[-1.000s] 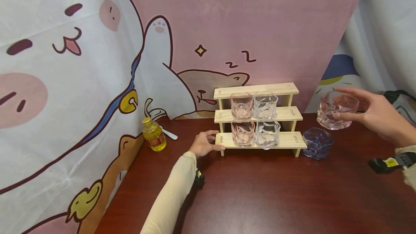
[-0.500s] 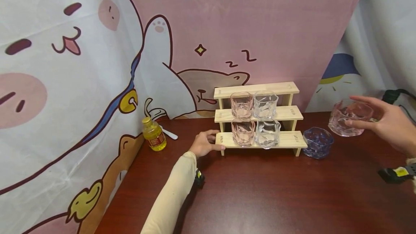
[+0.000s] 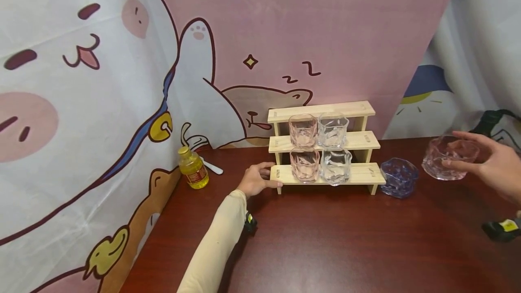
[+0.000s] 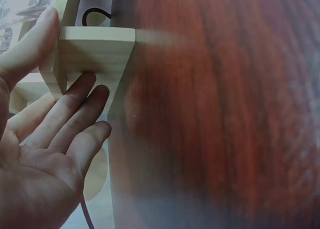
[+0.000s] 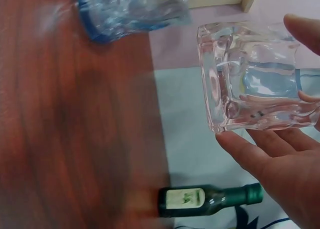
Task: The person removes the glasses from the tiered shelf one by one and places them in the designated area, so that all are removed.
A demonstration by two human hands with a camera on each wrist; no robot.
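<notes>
A three-tier wooden stand (image 3: 364,173) stands at the back of the table. Its lower two tiers each carry a pink glass (image 3: 305,165) and a clear glass (image 3: 335,166). My left hand (image 3: 253,181) grips the stand's left end, its thumb at the front of the lowest shelf; in the left wrist view the fingertips (image 4: 100,95) lie against the wood. To the right, my right hand (image 3: 498,164) holds another pink glass (image 5: 250,79) between thumb and fingers, raised above the table. A blue glass (image 3: 398,179) sits between that hand and the stand, beside its right end.
A yellow bottle (image 3: 193,168) and a white handle-like piece (image 3: 212,166) are at the back left. A green bottle (image 5: 205,199) with a pale label stands at the far right. Printed cloth (image 3: 346,30) hangs behind the table.
My right hand has moved right and lower with the pink glass, away from the blue glass. My left hand and the stand have stayed in place.
</notes>
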